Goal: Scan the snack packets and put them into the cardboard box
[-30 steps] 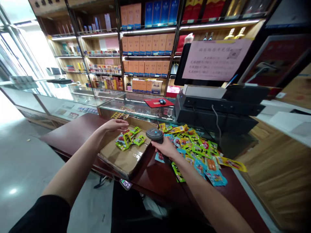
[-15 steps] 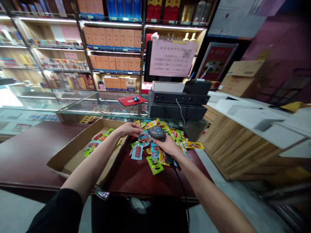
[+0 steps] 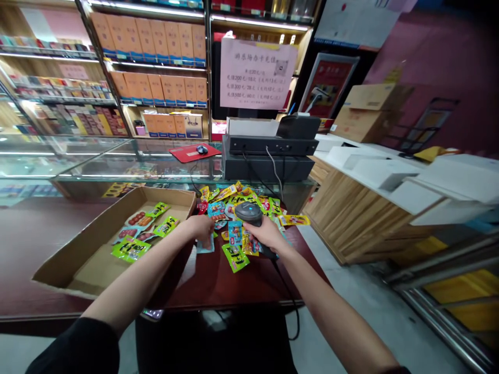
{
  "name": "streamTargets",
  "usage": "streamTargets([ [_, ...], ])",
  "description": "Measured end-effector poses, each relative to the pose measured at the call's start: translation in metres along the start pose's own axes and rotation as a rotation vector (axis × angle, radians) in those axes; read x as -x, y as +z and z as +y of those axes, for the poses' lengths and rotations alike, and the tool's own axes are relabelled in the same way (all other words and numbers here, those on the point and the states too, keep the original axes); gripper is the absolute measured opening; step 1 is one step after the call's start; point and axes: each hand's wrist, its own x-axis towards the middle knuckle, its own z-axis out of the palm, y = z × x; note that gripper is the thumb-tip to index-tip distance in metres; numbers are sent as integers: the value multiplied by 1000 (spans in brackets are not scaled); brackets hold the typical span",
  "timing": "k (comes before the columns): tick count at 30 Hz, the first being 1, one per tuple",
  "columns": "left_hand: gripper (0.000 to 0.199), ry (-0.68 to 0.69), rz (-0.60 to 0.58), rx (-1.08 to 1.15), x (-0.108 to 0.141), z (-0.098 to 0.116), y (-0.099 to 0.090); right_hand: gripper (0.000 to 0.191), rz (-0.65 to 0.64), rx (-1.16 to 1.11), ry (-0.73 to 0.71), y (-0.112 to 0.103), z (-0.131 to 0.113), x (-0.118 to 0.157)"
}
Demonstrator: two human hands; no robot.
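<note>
My right hand (image 3: pixel 265 235) is wrapped round the handle of a dark barcode scanner (image 3: pixel 248 212), held over a pile of small snack packets (image 3: pixel 236 232). Beside the pile's left edge, my left hand (image 3: pixel 202 228) has its fingers bent down onto a light blue packet (image 3: pixel 206 245); whether they grip it is hard to see. A green packet (image 3: pixel 235 257) lies on the dark red table in front of the pile. Left of my hands is an open cardboard tray (image 3: pixel 86 270) with several green and sausage packets in it, partly behind my left forearm.
Behind the table (image 3: pixel 191 291) stand a glass counter (image 3: pixel 156 156) and a black register (image 3: pixel 268 169). A wooden cabinet (image 3: pixel 346 218) is at the right. The scanner's cable hangs over the front edge. A phone (image 3: pixel 153 314) shows below the tray.
My left hand has moved down and toward me, onto the light blue packet. My right hand still holds the scanner. The camera view has shifted, so the tray shows more fully.
</note>
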Motion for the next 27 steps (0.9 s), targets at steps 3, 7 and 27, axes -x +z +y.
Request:
streamTargets([
  [3,91,-45,-12,-183,7,24,9,21,-8,4,-9,3,0,-1],
  [7,90,-89,93,-142,4,35,26,18,-9,-12,-9,8,-4,1],
  [27,41,20,452,1636,-21,-15,-1,18,-62,-63,-28,17,-23,12],
])
